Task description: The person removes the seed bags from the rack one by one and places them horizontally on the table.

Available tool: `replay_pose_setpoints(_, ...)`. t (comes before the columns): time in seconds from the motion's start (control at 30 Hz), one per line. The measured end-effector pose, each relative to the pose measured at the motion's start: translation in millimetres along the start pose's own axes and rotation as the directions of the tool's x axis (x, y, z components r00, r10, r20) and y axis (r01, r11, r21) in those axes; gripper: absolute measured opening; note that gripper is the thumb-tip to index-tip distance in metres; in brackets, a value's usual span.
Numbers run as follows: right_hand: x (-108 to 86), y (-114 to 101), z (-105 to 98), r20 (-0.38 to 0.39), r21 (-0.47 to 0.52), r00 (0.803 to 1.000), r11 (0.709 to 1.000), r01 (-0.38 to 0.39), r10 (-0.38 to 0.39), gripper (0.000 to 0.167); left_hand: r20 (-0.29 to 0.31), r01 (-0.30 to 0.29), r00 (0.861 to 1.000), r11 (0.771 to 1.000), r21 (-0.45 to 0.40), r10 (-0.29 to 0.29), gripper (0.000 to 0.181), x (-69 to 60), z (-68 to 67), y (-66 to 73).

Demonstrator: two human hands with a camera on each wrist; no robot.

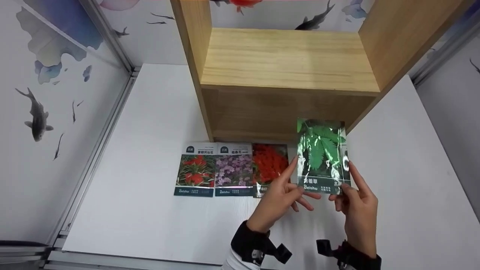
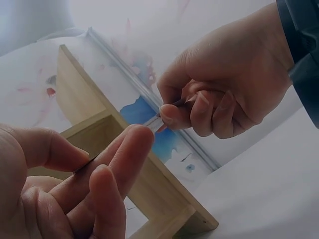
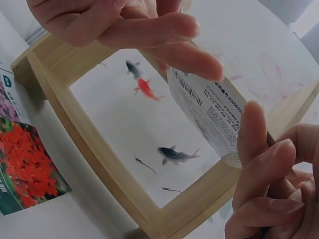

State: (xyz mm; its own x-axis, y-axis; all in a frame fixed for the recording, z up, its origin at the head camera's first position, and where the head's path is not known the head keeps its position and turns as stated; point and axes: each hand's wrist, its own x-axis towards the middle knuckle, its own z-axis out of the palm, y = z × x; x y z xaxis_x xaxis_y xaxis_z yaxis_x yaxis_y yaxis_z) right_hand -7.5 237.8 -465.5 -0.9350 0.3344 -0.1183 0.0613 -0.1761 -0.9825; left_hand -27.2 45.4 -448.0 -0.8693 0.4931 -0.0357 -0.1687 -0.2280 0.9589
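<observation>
A green seed packet [image 1: 322, 153] with feathery leaves on its front is held up between both hands in the head view. My left hand [image 1: 277, 198] pinches its lower left edge, thumb in front. At the lower right corner, my right hand [image 1: 358, 206] grips it between thumb and fingers. The right wrist view shows the packet's printed back [image 3: 207, 117] with a barcode. Left of the hands lie a red-flower packet [image 1: 268, 163], partly covered by my left hand, a purple-flower packet [image 1: 234, 168] and another red-flower packet [image 1: 195, 170].
A wooden shelf unit [image 1: 288, 62] stands behind the packets on the white tabletop [image 1: 150, 210]. The three lying packets form a row along its front base. White panels [image 1: 22, 161] printed with fish and lotus shapes enclose the table.
</observation>
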Motion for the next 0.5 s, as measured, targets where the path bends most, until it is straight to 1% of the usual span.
replay_pose_setpoints(0.13, 1.2, 6, -3, -0.001, -0.052, 1.000, 0.998, -0.019, 0.019, 0.044, 0.002, 0.017, 1.000, 1.000, 0.000, -0.017, 0.068, 0.9, -1.6, -4.1)
replay_pose_setpoints(0.3, 4.7, 12, -7, 0.003, -0.115, 0.999, 0.992, -0.044, 0.044, 0.045, 0.005, 0.013, 1.000, 1.000, -0.012, -0.013, 0.068, 3.0, -4.3, -11.8)
replay_pose_setpoints(0.4, 7.2, 15, -10, 0.011, -0.139, 0.998, 0.988, -0.063, 0.065, 0.045, 0.005, 0.016, 1.000, 1.000, -0.020, -0.016, 0.068, 6.2, -5.7, -20.7)
replay_pose_setpoints(0.5, 9.2, 18, -13, 0.012, -0.177, 0.996, 0.980, -0.087, 0.091, 0.046, -0.001, 0.035, 0.999, 0.999, -0.024, -0.035, 0.067, 10.4, -7.2, -33.6)
